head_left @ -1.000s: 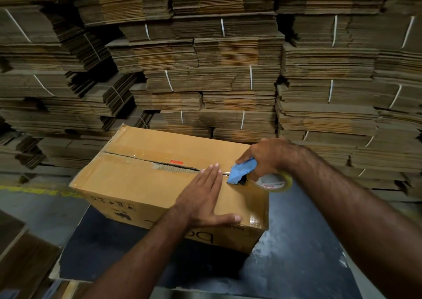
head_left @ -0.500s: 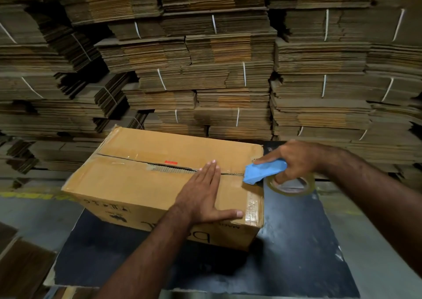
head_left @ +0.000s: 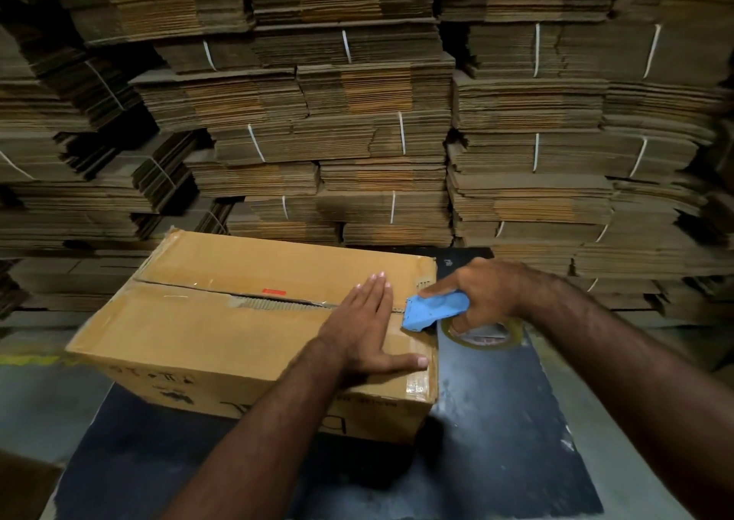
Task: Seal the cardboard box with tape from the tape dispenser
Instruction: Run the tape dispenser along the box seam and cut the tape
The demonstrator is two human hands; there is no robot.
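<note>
the right grip [head_left: 482, 297] is closed around the blue dispenser [head_left: 435, 312], forefinger stretched along its top, with the tape roll [head_left: 482, 333] hanging under the palm. the dispenser's toothed front edge sits at the right end of the box [head_left: 254, 321], at the seam, touching or just above the top edge there; which of the two cannot be told. half a second ago the dispenser was lifted clear of the corner and tilted up; now it is lower and has come in toward the seam, while a second ago it was further in over the top.

the left grip [head_left: 367, 329] is open and flat, palm down on the near flap, fingers together pointing across the seam, thumb spread along the near edge toward the right corner. it holds nothing and only presses the flap. it has stayed in the same spot through all three moments.

the box lies on a dark table [head_left: 496, 440], its long side angled away to the left. the seam gapes in the middle, showing corrugated edge, beside a small red label [head_left: 274, 291]. shiny tape [head_left: 417, 380] already covers the near right corner. stacks of flat cardboard [head_left: 357, 122] rise behind.
</note>
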